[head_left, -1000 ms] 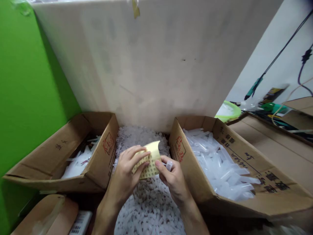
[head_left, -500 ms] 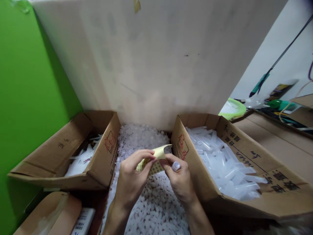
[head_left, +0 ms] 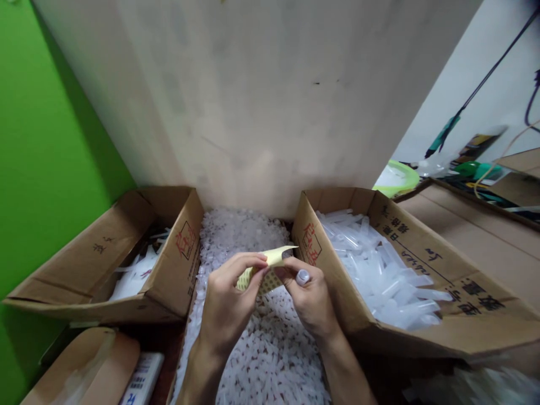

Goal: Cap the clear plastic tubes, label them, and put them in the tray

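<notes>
Left hand pinching a curled, dotted yellow paper sheet, and the right hand's grip is wrapped round a whitish, cylindrical plastic tube!

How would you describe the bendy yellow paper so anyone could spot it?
Find the two open brown cardboard boxes on either side of small whitish plastic pieces. Over those pieces, look between the bare left hand and right hand. The curled, pale yellow paper sheet there differs from the whitish plastic below by its colour and rows of dots.

Dim lt, soft shadow on green panel, blurry/stretched nr edges.
</notes>
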### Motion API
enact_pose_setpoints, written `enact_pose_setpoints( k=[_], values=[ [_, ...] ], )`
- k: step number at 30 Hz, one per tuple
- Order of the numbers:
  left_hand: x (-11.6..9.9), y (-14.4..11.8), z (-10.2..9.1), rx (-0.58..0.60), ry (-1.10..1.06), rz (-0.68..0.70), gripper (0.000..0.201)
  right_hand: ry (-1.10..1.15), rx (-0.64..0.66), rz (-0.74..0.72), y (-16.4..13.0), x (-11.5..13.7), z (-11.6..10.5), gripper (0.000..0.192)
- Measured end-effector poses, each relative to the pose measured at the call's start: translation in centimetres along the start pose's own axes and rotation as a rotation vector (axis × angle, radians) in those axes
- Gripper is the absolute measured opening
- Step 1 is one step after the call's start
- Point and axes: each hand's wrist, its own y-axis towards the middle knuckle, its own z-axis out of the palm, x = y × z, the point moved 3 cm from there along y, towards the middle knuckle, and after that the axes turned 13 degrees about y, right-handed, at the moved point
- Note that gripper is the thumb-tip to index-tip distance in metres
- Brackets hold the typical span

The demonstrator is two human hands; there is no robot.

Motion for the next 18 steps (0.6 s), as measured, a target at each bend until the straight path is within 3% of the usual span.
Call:
enact_pose_setpoints(
  k=[9, 18],
  values=[
    [0.19, 0.28, -0.42, 0.086, -0.03, -0.031, 0.008, -0.006, 0.008, 0.013, -0.08, -0.26, -0.06, 0.02],
    [-0.07, 0.39, -0.46, 0.101, 0.052, 0.04, 0.014, 0.015, 0.032, -0.008, -0.09, -0.13, 0.05, 0.02]
  ],
)
